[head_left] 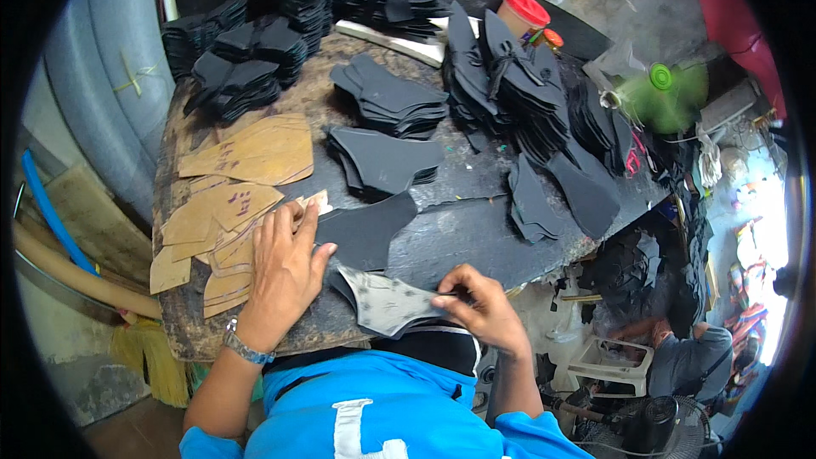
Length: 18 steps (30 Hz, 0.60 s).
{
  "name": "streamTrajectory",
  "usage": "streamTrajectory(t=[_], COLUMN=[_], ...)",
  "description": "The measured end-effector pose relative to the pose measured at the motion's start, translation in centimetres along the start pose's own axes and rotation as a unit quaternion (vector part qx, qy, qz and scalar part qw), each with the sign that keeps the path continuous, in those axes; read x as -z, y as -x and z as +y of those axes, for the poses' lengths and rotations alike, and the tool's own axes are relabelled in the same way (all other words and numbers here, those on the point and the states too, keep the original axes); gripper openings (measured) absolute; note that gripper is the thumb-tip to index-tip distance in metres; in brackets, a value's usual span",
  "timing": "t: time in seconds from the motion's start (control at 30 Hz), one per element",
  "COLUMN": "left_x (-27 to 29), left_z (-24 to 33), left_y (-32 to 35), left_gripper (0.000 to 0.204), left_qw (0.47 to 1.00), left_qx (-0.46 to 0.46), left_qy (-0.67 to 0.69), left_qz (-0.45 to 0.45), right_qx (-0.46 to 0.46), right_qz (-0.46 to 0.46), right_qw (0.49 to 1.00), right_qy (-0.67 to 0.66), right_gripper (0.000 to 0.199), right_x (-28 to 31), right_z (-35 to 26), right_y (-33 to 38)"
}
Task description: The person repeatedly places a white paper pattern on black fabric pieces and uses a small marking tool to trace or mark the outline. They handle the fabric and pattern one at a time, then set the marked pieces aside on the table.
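**Crowded cutting bench**

On the worn dark table, left hand lies flat, released, near tan card patterns; right hand pinches a grey cut piece at the near edge (black stacks behind, green fan far right)

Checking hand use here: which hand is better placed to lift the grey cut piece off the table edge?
Probably the right hand: its fingers already pinch the grey piece. The left hand lies flat beside the cardboard patterns.

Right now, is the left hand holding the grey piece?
No; the left hand lies flat on the table, while the right hand pinches the grey piece.
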State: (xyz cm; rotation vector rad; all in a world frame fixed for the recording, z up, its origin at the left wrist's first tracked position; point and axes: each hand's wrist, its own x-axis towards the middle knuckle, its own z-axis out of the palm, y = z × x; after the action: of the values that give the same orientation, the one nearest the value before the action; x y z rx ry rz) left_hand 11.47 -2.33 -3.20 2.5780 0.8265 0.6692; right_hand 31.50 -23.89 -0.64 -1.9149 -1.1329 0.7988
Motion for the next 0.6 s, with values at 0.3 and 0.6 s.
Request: streamTrajectory(t=[0.3,0.6], left_x=[1.3,2.0], left_z=[-0.4,0.7], left_y=[0.2,1.8], left_gripper=[0.010,0.014], left_qw=[0.951,0.992], left_qx=[0.105,-0.055], left_qy=[0.282,0.109], left_qz=[-0.070,0.014], right_qx=[0.053,0.013], right_qz=[0.393,0.467], right_qw=[0.909,0.865], right_qy=[-0.125,0.184], right_gripper=[0.015,0.015], right_x=[14.1,13.1], right_z=[7.7,10.8], right_y=[-1.0,-2.5])
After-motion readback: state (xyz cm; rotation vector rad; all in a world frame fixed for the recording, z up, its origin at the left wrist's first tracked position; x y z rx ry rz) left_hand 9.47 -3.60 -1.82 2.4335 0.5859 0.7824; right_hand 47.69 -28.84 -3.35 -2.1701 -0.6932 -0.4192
